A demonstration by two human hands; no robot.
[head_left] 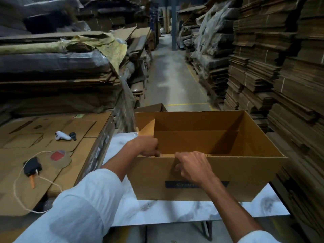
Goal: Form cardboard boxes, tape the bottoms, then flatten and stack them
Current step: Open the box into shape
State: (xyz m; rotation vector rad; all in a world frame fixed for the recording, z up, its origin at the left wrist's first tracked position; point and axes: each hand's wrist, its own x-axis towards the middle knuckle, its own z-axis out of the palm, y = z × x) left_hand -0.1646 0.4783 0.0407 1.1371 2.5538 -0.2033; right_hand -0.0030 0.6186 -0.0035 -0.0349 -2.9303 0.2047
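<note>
A formed brown cardboard box [245,172] stands open-topped on the white marbled table [157,213], a dark blue label on its near wall. My left hand [147,146] grips the near rim at the box's left corner, fingers curled over the edge. My right hand [192,169] holds the same near rim a little to the right, thumb outside and fingers hooked inside. One inner flap stands tilted at the box's left end. A roll of brown tape [59,157] lies on the flat cardboard stack [78,155] to the left.
On the left stack lie a white controller [62,136], a small black device [32,166] with a white cord, and an orange marker [32,183]. Tall piles of flattened cardboard line both sides of a concrete aisle [168,76]. Another box edge [150,107] shows behind.
</note>
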